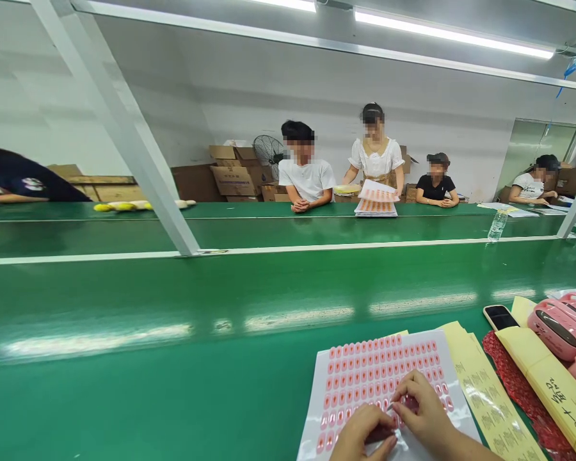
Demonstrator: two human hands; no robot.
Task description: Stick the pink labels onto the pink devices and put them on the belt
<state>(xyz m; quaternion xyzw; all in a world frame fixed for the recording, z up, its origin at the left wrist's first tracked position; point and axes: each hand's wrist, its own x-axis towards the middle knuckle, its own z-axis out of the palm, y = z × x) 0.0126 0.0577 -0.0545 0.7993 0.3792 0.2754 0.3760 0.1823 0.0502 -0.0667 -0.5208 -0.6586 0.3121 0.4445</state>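
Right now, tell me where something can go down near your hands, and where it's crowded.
Bare green belt lies left of the sticker sheet, and a wide strip runs between the sheet and the white rail. Crowded: right of the sheet, where yellow papers, a phone, red netting and pink cases lie together.

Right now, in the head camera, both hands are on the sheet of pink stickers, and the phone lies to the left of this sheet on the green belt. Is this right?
Not quite: the phone lies to the right of the sheet of pink stickers, not the left, as the head view shows. The rest holds: the left hand and right hand are on the sheet, and the phone is on the green belt.
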